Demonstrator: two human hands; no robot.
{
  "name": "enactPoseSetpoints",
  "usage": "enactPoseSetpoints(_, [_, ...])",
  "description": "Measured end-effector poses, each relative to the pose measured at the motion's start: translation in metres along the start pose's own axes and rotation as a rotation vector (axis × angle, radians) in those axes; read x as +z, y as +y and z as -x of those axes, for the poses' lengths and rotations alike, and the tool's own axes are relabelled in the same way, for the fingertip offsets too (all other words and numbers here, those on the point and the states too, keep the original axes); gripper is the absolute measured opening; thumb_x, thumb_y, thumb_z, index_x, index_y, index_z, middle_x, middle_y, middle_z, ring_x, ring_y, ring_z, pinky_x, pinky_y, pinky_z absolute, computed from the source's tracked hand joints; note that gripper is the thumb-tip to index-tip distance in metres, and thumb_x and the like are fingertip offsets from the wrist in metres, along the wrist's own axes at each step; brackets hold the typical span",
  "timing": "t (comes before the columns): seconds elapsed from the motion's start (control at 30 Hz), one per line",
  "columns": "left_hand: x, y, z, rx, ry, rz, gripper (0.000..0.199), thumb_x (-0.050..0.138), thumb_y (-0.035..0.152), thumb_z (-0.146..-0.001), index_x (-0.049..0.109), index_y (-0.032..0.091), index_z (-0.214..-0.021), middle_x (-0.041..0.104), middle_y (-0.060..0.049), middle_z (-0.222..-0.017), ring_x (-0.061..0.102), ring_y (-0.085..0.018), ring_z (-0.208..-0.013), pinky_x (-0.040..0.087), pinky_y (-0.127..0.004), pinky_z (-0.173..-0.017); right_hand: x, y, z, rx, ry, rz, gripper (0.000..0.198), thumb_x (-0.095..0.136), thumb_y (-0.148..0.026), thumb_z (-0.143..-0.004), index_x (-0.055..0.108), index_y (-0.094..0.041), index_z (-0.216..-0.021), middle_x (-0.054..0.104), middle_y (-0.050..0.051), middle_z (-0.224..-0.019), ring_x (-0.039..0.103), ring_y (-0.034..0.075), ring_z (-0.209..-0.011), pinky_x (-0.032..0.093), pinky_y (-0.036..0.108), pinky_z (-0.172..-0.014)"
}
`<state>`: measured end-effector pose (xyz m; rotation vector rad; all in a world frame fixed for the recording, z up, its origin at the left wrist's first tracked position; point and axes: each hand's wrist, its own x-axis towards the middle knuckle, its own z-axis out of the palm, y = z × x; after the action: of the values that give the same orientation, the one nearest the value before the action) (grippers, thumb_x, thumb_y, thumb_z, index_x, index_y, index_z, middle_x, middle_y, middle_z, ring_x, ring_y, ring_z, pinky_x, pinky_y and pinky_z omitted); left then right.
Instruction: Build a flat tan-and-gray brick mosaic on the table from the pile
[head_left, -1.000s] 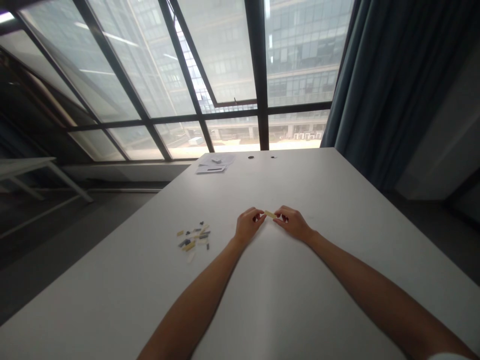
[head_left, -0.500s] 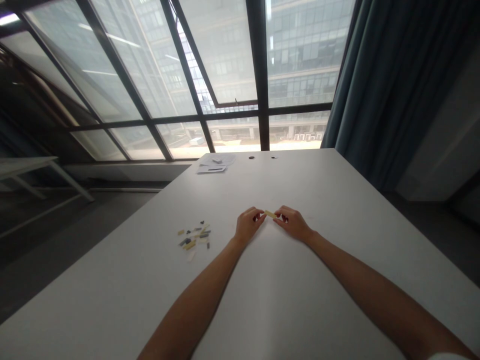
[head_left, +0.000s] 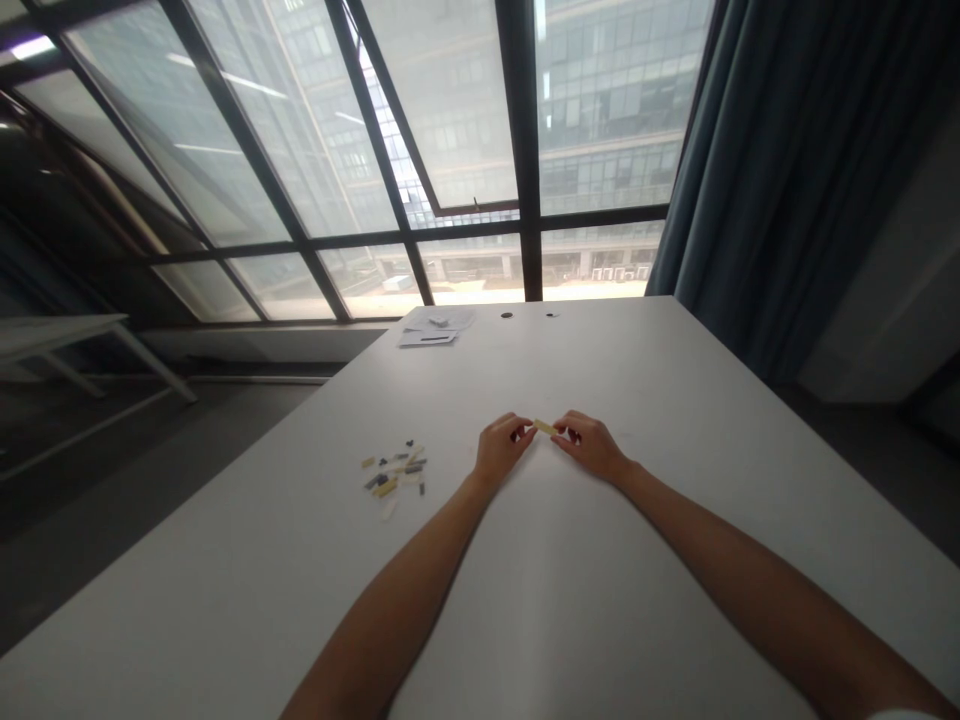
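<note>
Between my two hands is a small, flat yellow strip that looks like a toy building brick (head_left: 545,427). My left hand (head_left: 503,443) pinches its left end with thumb and fingertips. At the other end, my right hand (head_left: 589,443) grips it the same way. Both hands are low over the white table (head_left: 555,580); whether they rest on it I cannot tell. Left of my left hand lies a loose pile of small bricks (head_left: 395,475) in yellow, dark grey and whitish colours.
Papers (head_left: 435,325) with a dark pen-like item (head_left: 434,339) lie at the table's far left corner. Two small dark round spots, one a disc (head_left: 506,315), sit near the far edge. Windows stand behind the table, with a blue curtain (head_left: 742,180) at right.
Both hands keep their hold on the yellow brick, hardly moving. The whole view has shifted slightly, so things appear a little further right.
</note>
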<state>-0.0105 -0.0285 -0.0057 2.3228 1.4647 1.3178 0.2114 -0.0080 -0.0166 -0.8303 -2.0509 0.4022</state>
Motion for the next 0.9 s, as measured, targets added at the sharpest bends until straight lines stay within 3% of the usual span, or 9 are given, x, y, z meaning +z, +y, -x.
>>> enactPoseSetpoints(0.43, [0.0003, 0.0002, 0.0001, 0.017, 0.015, 0.001, 0.016, 0.064, 0.034, -0.091, 0.074, 0.021, -0.094, 0.063, 0.000, -0.072, 0.053, -0.010, -0.061, 0.043, -0.023, -0.061, -0.0021, -0.0001, -0.0017, -0.011, -0.010, -0.043, 0.017, 0.067, -0.038, -0.091, 0.070, -0.021, -0.091, 0.063, 0.003, -0.081, 0.052, 0.014, -0.064, 0.043, 0.027, -0.063])
enactPoseSetpoints(0.7, [-0.0039, 0.0058, -0.0016, 0.022, -0.053, 0.048, 0.019, 0.063, 0.036, -0.092, 0.072, 0.021, -0.101, 0.063, 0.000, -0.077, 0.054, -0.010, -0.062, 0.046, -0.023, -0.064, -0.0006, -0.0032, -0.0019, -0.024, -0.010, -0.043, 0.027, 0.068, -0.045, -0.089, 0.068, -0.020, -0.080, 0.062, 0.002, -0.076, 0.051, 0.013, -0.063, 0.042, 0.027, -0.062])
enactPoseSetpoints(0.9, [-0.0020, -0.0006, 0.0003, 0.010, -0.087, 0.051, 0.027, 0.068, 0.038, -0.089, 0.069, 0.023, -0.111, 0.065, 0.000, -0.084, 0.055, -0.010, -0.065, 0.048, -0.024, -0.067, 0.0004, -0.0010, -0.0022, -0.024, 0.012, -0.042, 0.026, 0.065, -0.045, -0.092, 0.067, -0.021, -0.083, 0.061, 0.002, -0.078, 0.052, 0.014, -0.064, 0.042, 0.027, -0.063])
